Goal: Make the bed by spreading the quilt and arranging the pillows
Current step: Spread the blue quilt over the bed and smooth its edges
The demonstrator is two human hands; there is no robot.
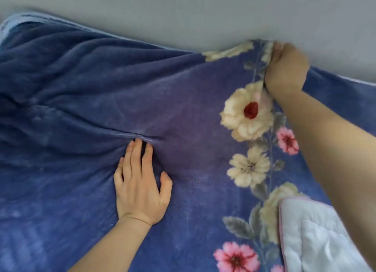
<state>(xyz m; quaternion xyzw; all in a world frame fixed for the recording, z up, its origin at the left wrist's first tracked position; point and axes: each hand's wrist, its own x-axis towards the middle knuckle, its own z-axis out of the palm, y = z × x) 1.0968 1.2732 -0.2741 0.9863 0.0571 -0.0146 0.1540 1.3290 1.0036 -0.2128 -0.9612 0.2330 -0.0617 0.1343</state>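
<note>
A blue fleece quilt (85,92) with a band of cream and pink flowers fills most of the head view. My right hand (284,68) is clenched on the quilt's far edge at the upper right, against the wall. My left hand (140,182) lies flat on the quilt near the middle, fingers spread, pressing beside a long crease. Folds run from the left side toward that crease. No pillow is clearly visible.
A pale grey wall (183,13) runs along the far side of the bed. A white quilted piece with a pink edge (317,237) lies on the quilt at the lower right, under my right forearm.
</note>
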